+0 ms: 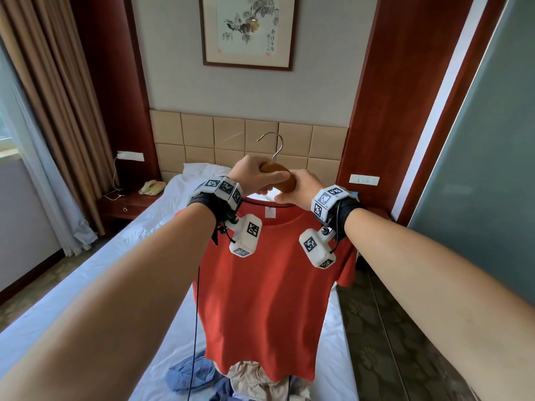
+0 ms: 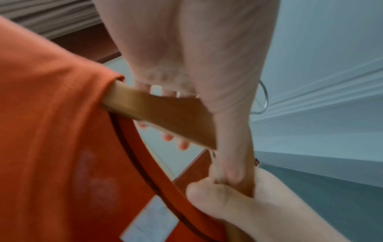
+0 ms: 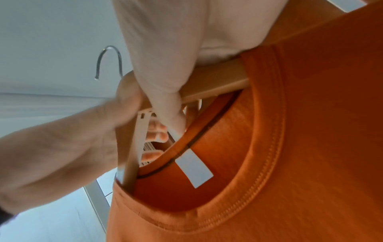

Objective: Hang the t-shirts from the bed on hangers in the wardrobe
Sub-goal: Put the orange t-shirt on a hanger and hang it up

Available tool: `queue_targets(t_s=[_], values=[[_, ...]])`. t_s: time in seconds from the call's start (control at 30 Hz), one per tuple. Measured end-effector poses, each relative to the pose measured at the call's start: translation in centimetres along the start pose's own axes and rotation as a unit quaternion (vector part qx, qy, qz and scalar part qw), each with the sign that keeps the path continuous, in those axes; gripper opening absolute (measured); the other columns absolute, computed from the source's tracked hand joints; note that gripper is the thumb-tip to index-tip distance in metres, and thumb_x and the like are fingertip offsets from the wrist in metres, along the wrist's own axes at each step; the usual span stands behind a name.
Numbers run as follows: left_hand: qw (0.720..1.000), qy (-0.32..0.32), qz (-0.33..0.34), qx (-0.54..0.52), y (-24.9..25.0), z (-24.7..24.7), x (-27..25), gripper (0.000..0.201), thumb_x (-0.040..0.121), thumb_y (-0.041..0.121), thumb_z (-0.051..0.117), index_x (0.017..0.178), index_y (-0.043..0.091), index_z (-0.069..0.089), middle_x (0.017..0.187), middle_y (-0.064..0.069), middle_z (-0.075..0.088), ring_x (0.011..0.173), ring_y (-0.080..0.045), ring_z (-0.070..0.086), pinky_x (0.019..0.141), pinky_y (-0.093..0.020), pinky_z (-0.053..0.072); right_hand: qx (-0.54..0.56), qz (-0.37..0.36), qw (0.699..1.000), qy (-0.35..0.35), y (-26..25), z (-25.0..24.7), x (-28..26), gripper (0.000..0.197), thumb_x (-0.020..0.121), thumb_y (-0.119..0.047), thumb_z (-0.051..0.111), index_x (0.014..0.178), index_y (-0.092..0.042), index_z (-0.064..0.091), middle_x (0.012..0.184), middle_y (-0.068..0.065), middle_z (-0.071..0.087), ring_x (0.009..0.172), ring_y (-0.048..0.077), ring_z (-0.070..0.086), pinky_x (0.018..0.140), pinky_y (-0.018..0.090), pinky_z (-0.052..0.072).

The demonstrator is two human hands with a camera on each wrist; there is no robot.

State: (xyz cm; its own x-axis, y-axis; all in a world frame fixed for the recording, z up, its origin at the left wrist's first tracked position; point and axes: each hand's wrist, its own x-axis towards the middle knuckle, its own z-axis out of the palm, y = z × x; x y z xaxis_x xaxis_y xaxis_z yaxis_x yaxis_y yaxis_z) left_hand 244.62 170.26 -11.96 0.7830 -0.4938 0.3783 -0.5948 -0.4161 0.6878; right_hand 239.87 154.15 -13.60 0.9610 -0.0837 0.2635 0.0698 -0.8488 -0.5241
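While red t-shirt (image 1: 266,287) drapes below, left hand (image 1: 254,172) and right hand (image 1: 301,186) both clasp wooden hanger (image 1: 285,176) top.

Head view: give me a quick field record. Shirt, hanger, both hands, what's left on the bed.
shirt: orange t-shirt, hanging on the hanger, both hanger arms inside the collar
hanger: wooden hanger, held up above the bed, metal hook free
left hand: left hand, grip curled round the hanger's middle
right hand: right hand, grip on the hanger beside the left
remaining: pile of clothes on the bed below the shirt hem
wardrobe: not in view
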Motion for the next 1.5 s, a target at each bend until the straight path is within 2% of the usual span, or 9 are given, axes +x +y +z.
queue_targets(t_s=[0.1, 0.2, 0.43, 0.63, 0.77, 1.0, 1.13, 1.3, 1.5], values=[[0.987, -0.055, -0.016, 0.154, -1.4, -0.5, 0.3, 0.048, 0.072, 0.042, 0.083, 0.106, 0.019, 0.059, 0.088, 0.002, 0.063, 0.076, -0.013, 0.058, 0.065, -0.025, 0.046, -0.002, 0.024, 0.999, 0.029, 1.1, -0.1, 0.1, 0.023, 0.072, -0.026, 0.079, 0.089, -0.024, 0.065, 0.078, -0.004, 0.067, 0.078, 0.022, 0.065, 0.070, 0.032, 0.050], [0.956, -0.096, -0.075, 0.268, -3.0, 0.0, 0.4, 0.036, 0.068, 0.035, 0.084, 0.085, 0.016, 0.059, 0.077, -0.002, 0.056, 0.071, -0.020, 0.053, 0.059, -0.027, 0.041, 0.006, 0.035, 0.998, 0.044, 2.1, -0.5, -0.1, 0.020, 0.074, -0.021, 0.079, 0.086, -0.017, 0.064, 0.073, -0.003, 0.063, 0.072, 0.021, 0.061, 0.064, 0.029, 0.045], [0.986, -0.076, -0.039, 0.146, -2.7, 3.5, 1.8, 0.027, 0.075, 0.018, 0.079, 0.063, 0.016, 0.055, 0.059, 0.002, 0.045, 0.064, -0.020, 0.047, 0.056, -0.026, 0.031, -0.041, 0.100, 0.992, 0.062, 4.7, -3.2, -1.8, 0.021, 0.073, -0.026, 0.074, 0.084, -0.012, 0.062, 0.077, 0.003, 0.066, 0.074, 0.028, 0.064, 0.067, 0.034, 0.051], [0.991, -0.084, 0.059, 0.085, 3.8, 7.5, 2.9, 0.031, 0.078, 0.039, 0.078, 0.103, 0.024, 0.067, 0.083, 0.007, 0.060, 0.075, -0.011, 0.056, 0.064, -0.020, 0.040, -0.029, 0.138, 0.982, 0.123, 7.6, -7.8, -6.4, 0.018, 0.076, -0.026, 0.075, 0.077, -0.016, 0.060, 0.068, -0.002, 0.062, 0.066, 0.024, 0.061, 0.060, 0.030, 0.045], [0.984, -0.109, 0.129, 0.062, 10.0, 11.6, 3.0, 0.028, 0.081, 0.036, 0.077, 0.075, 0.024, 0.052, 0.066, 0.008, 0.047, 0.059, -0.010, 0.043, 0.054, -0.023, 0.030, -0.039, 0.176, 0.972, 0.150, 9.9, -12.5, -11.3, 0.021, 0.074, -0.026, 0.076, 0.073, -0.023, 0.055, 0.067, -0.007, 0.059, 0.063, 0.019, 0.058, 0.054, 0.024, 0.041], [0.970, -0.145, 0.194, 0.009, 22.2, 20.3, -0.7, 0.037, 0.084, 0.039, 0.073, 0.091, 0.004, 0.061, 0.072, -0.003, 0.051, 0.063, -0.016, 0.044, 0.057, -0.029, 0.034, -0.102, 0.241, 0.944, 0.201, 14.7, -22.3, -25.6, 0.023, 0.077, -0.028, 0.075, 0.090, -0.013, 0.063, 0.082, 0.003, 0.068, 0.078, 0.026, 0.065, 0.069, 0.033, 0.052], [0.957, -0.165, 0.238, 0.007, 30.6, 25.7, -5.6, 0.031, 0.086, 0.038, 0.071, 0.087, 0.011, 0.056, 0.070, 0.002, 0.051, 0.065, -0.016, 0.046, 0.054, -0.019, 0.034, -0.153, 0.269, 0.927, 0.211, 16.3, -27.3, -35.7, 0.025, 0.083, -0.033, 0.072, 0.096, -0.014, 0.062, 0.085, 0.002, 0.065, 0.078, 0.025, 0.061, 0.066, 0.031, 0.044], [0.942, -0.201, 0.269, 0.012, 41.2, 32.6, -12.3, 0.030, 0.088, 0.042, 0.068, 0.088, 0.017, 0.052, 0.081, -0.002, 0.054, 0.075, -0.022, 0.049, 0.064, -0.028, 0.032, -0.194, 0.321, 0.891, 0.256, 18.3, -32.6, -49.0, 0.025, 0.085, -0.035, 0.066, 0.091, -0.014, 0.055, 0.080, 0.004, 0.062, 0.077, 0.030, 0.062, 0.063, 0.035, 0.043], [0.913, -0.251, 0.319, -0.046, 53.7, 41.3, -20.6, 0.030, 0.094, 0.035, 0.062, 0.091, 0.011, 0.044, 0.070, 0.004, 0.041, 0.073, -0.020, 0.043, 0.053, -0.027, 0.028, -0.313, 0.273, 0.816, 0.403, 19.2, -38.1, -64.2, 0.025, 0.079, -0.024, 0.063, 0.099, -0.015, 0.052, 0.100, 0.003, 0.058, 0.092, 0.027, 0.051, 0.079, 0.040, 0.043]])
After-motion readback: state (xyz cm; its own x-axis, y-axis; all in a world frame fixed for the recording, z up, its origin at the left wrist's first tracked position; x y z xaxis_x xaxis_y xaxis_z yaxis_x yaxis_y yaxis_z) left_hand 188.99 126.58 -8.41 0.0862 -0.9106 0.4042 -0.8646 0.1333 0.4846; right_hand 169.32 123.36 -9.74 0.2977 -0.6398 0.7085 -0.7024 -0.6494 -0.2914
